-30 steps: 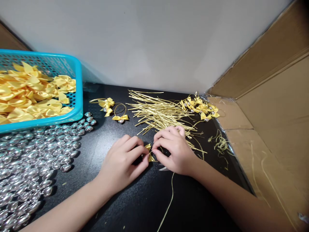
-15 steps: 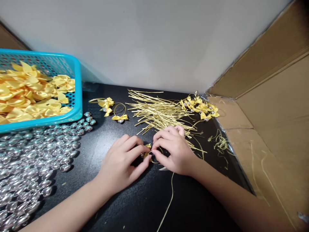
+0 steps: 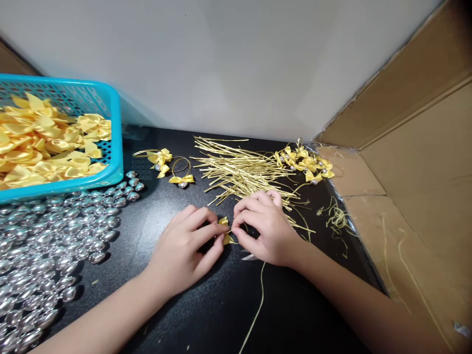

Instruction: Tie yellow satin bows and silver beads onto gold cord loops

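Note:
My left hand [image 3: 186,246] and my right hand [image 3: 263,228] meet over the black table [image 3: 206,305], fingers pinched together on a small yellow ribbon bow [image 3: 224,231]. A thin gold cord [image 3: 254,305] trails from the bow toward me. Whether a silver bead hangs on it is hidden by my fingers. A loose pile of cut gold cords [image 3: 239,169] lies just behind my right hand.
A blue basket [image 3: 110,147] full of yellow bows stands at the left. Several silver heart beads [image 3: 47,246] spread below it. Two bows with cord loops [image 3: 169,167] lie mid-table; a heap of more bows [image 3: 304,160] lies by the cardboard box [image 3: 413,196] on the right.
My fingers have shifted slightly on the bow, which has turned a little between them. Both hands stay in the same place.

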`<state>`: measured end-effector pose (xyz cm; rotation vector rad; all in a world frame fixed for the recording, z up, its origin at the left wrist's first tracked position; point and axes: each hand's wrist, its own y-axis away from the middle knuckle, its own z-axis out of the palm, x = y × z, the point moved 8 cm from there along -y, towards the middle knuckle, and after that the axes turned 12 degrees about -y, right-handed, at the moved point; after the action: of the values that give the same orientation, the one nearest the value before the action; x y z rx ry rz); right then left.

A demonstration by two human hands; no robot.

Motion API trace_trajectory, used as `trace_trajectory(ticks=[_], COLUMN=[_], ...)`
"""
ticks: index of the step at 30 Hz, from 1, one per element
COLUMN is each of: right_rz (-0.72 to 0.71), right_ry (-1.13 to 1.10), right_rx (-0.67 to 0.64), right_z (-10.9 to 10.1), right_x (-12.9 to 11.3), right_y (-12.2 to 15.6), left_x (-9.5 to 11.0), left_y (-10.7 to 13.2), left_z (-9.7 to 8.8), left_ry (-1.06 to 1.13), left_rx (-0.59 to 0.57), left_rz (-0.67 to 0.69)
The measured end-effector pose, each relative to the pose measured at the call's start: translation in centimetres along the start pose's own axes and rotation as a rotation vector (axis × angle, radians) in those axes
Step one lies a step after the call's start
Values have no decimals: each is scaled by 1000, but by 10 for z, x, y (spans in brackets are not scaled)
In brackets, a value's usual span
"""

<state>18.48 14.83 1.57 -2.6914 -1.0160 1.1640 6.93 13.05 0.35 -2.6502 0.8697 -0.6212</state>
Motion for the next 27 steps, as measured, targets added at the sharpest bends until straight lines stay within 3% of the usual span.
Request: trace_trajectory(ticks=[27], right_rz=[-1], right_ry=[-15], right_rx=[7], right_z=[1], right_x=[2], right_y=[1], left_x=[0], left_y=[-1], left_z=[-4], left_ry=[-18], left_rx=[24], left_rz=[-23])
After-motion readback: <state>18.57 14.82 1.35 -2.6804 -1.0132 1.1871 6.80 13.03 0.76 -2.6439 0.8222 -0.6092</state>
